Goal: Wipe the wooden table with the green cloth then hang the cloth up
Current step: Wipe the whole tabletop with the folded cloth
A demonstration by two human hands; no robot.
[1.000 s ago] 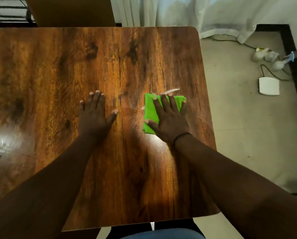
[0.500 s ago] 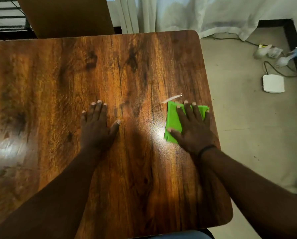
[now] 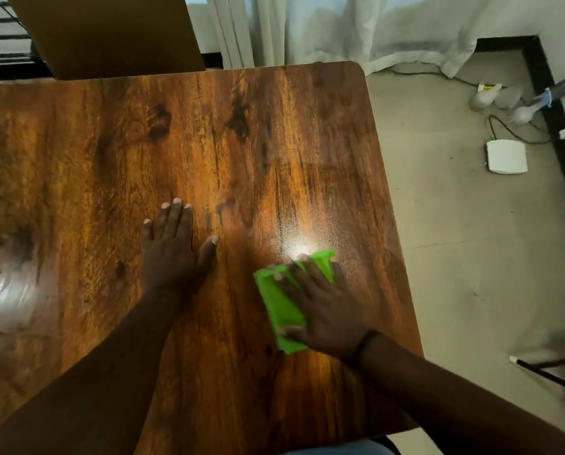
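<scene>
Now nearer the body than half a second ago: green cloth (image 3: 282, 310), slid back from the right edge of the wooden table (image 3: 110, 152) and turned slantwise, pinned flat under the spread right hand (image 3: 323, 307). Left hand (image 3: 172, 251) unmoved, palm down, fingers wide, holding nothing. Fingertips on the cloth blurred, probably mid-stroke.

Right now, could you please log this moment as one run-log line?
phase: wiping | right hand: flat on green cloth | left hand: flat on wooden table | cloth hung: no
</scene>
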